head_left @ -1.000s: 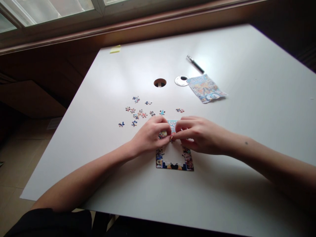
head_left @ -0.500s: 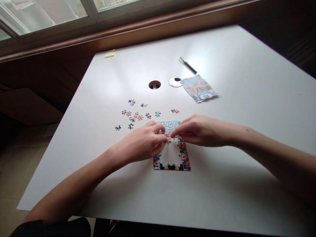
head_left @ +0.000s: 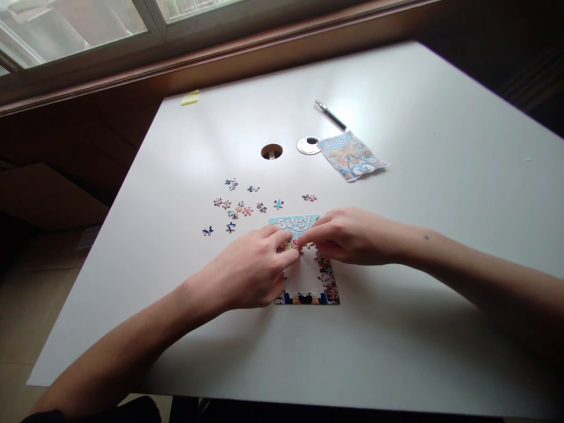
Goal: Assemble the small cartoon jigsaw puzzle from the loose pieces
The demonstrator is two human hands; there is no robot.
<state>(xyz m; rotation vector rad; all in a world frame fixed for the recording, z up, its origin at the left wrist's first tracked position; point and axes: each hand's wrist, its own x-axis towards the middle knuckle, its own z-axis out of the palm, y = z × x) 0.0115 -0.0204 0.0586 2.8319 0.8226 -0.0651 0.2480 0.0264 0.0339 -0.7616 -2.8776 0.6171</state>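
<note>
A small jigsaw puzzle [head_left: 333, 282] lies upright to me on the white table, its picture border filled and a pale gap in the middle. My left hand [head_left: 255, 267] is over the puzzle's left side, fingers bent and closed around a jigsaw piece at the upper edge of the gap, mostly covered by the fingertips. From the right, my right hand [head_left: 348, 235] reaches to the same spot, its index fingertip pressed down beside the left fingers. Its other fingers are curled, and what they may hold is hidden. Several loose jigsaw pieces [head_left: 247, 210] are scattered beyond my left hand.
A crumpled-edged picture packet [head_left: 352, 155] lies at the back right, partly over a round metal cover [head_left: 307, 145]. Close by are a dark pen [head_left: 331, 116] and a round hole [head_left: 271, 152] in the table [head_left: 418, 329]. A yellow sticky note [head_left: 190, 97] is at the far left corner.
My left hand has shifted slightly down, its fingers now flatter over the gap's upper edge. My right fingertip has moved a little left, uncovering more of the puzzle's title. The view has shifted slightly.
</note>
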